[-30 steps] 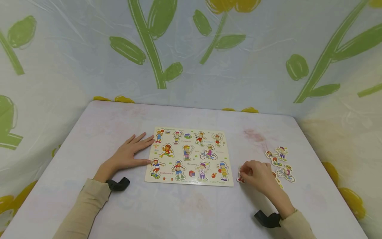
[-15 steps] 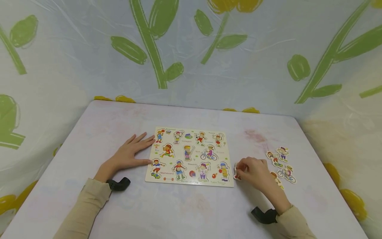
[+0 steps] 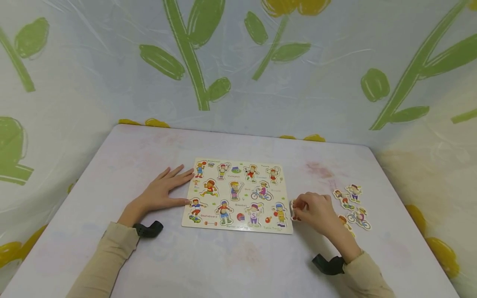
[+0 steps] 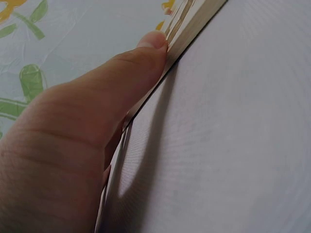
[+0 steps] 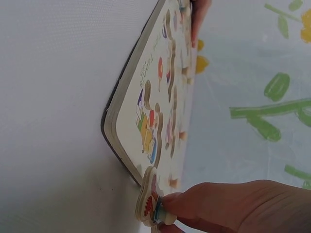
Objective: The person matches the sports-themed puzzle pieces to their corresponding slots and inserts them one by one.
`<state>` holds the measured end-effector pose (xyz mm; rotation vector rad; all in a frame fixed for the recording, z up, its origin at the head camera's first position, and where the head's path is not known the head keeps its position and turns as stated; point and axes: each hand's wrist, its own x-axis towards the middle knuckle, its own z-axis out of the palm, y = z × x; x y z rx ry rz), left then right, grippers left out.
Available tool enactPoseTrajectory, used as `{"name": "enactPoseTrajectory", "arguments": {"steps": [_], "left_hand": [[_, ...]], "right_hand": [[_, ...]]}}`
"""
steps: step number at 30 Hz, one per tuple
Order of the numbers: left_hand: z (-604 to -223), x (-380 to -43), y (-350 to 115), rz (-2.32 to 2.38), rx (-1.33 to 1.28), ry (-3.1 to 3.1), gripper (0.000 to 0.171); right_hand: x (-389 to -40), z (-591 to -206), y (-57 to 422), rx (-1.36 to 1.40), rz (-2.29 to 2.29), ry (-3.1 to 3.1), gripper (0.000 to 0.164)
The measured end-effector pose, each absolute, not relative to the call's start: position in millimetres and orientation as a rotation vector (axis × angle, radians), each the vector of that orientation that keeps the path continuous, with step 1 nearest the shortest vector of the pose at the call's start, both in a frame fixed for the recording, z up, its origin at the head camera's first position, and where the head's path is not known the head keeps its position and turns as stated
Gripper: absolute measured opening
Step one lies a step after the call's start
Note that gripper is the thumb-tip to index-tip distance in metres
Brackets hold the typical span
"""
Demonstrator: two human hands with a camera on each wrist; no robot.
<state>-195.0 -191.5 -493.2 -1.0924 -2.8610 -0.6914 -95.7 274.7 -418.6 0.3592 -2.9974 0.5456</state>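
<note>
A wooden puzzle board [image 3: 224, 188] with printed sports children and cut-out shapes lies flat on the table. My left hand [image 3: 160, 192] rests spread on the table, its fingertips and thumb at the board's left edge; in the left wrist view the thumb [image 4: 121, 73] presses against that edge. At the board's right edge, my right hand [image 3: 316, 213] pinches a small wooden puzzle piece [image 5: 149, 204] between thumb and fingers. The piece stands tilted, right by the board's near right corner, with red and blue parts showing. The fingers cover the rest of its picture.
Right of the right hand lie several loose puzzle pieces, among them a cyclist [image 3: 359, 218], a skateboarder [image 3: 344, 199] and a bat holder [image 3: 354, 192]. Another yellow piece [image 3: 345, 224] is partly hidden behind the hand. A flower-printed curtain [image 3: 238, 103] stands behind the table.
My right hand has moved left with the puzzle piece, from the table beside the board to the board's right edge. The left hand stays in place.
</note>
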Motion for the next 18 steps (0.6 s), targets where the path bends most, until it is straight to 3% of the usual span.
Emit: {"name": "enactPoseTrajectory", "arguments": {"steps": [18], "left_hand": [[-495.2, -195.2, -191.4, -0.695, -1.097, -2.840, 0.088]], "right_hand": [[-107.0, -415.3, 259.3, 0.425, 0.569, -2.968, 0.012]]}}
